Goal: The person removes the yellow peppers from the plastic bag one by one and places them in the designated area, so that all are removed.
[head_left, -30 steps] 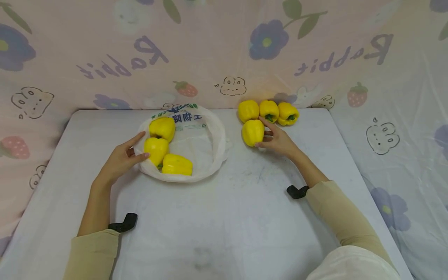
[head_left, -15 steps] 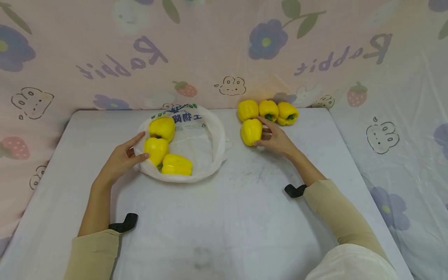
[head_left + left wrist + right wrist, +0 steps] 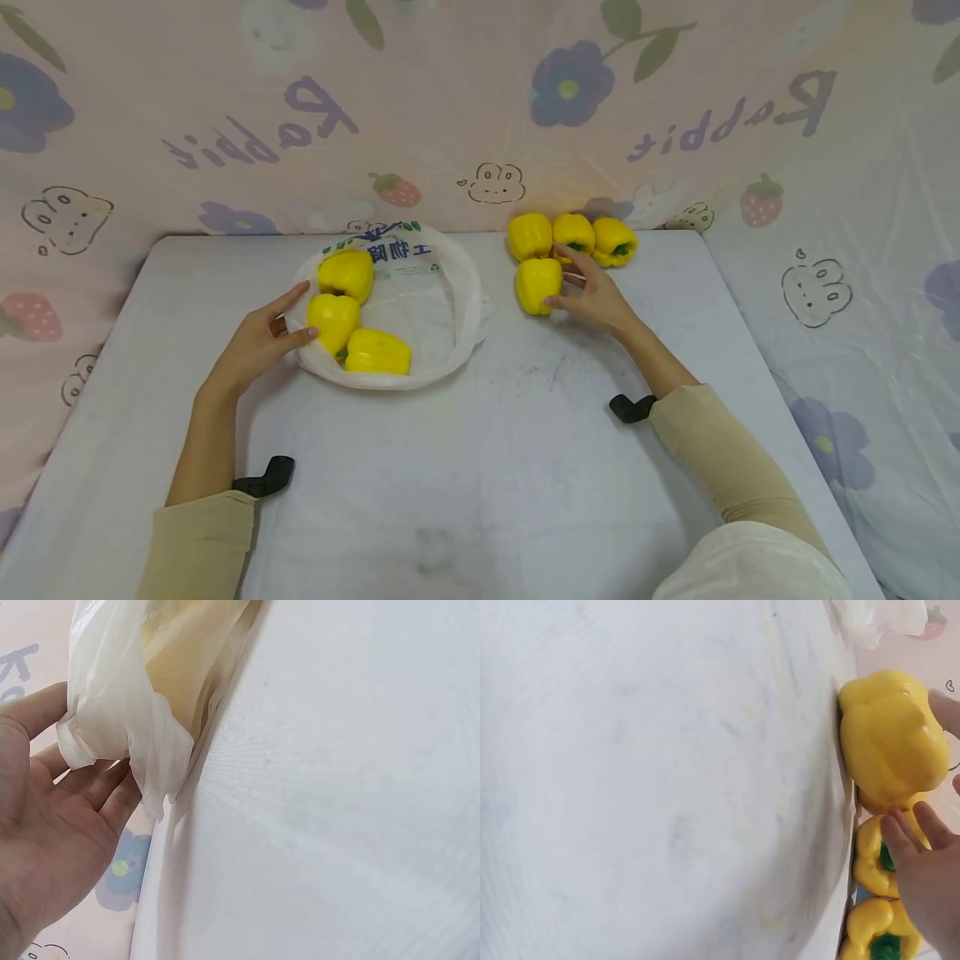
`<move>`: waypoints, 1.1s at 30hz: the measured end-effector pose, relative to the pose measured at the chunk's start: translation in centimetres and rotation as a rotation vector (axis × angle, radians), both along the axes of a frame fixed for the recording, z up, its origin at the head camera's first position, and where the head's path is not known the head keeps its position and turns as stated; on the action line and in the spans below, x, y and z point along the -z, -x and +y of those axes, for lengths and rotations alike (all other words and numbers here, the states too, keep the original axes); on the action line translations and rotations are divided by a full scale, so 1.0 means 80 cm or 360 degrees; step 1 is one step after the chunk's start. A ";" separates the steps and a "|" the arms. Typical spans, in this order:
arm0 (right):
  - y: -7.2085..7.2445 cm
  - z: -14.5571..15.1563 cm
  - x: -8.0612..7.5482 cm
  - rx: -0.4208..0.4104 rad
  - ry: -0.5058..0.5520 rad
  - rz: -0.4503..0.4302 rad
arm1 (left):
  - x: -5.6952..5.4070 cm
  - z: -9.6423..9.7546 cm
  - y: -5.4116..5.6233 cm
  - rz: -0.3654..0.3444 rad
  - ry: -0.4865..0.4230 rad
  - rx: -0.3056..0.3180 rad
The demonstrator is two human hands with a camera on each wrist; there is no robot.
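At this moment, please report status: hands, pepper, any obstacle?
Left hand holds bag. Right hand grips front pepper, outside bag. No obstacle seen between them.

White bench is carrying a white plastic bag left of centre, mouth gaping upward. Three yellow peppers are sitting in a row along the far edge, right of the bag. A fourth pepper is standing nearer; bench contact unclear. Faint smudges are marking the surface.
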State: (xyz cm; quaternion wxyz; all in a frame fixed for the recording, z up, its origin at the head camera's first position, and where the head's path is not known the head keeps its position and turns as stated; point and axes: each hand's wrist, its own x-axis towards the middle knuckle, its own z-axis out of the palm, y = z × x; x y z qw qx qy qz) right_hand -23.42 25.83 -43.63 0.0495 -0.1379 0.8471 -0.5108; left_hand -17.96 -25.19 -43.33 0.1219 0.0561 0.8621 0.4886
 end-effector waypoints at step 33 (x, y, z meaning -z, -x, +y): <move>-0.033 -0.070 -0.072 -0.0290 0.0341 0.0357 | -0.005 0.002 -0.002 0.0038 0.0011 -0.0003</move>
